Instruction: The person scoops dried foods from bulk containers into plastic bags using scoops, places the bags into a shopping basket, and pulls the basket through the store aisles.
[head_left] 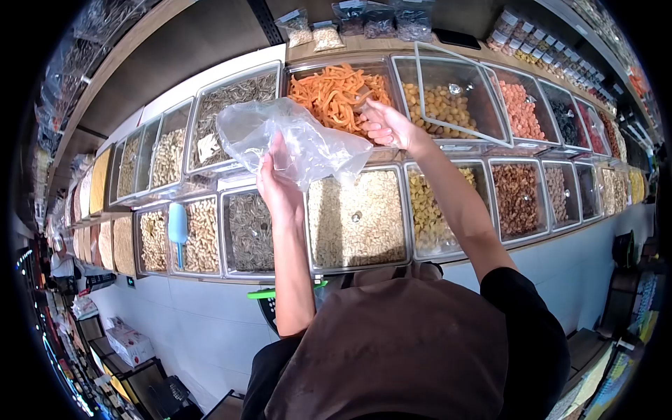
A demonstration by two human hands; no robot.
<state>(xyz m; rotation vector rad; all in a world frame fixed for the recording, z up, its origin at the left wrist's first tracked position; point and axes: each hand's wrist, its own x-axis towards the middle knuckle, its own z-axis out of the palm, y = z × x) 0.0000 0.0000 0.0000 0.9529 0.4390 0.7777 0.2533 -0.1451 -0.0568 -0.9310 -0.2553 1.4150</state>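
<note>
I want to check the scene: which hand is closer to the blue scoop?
Left. The left hand, gripping the plastic bag, is just right of the blue scoop. The right hand is farther right, in the orange strips.

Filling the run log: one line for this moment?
left hand: holds plastic bag | right hand: in orange strips bin | lid: raised
</note>
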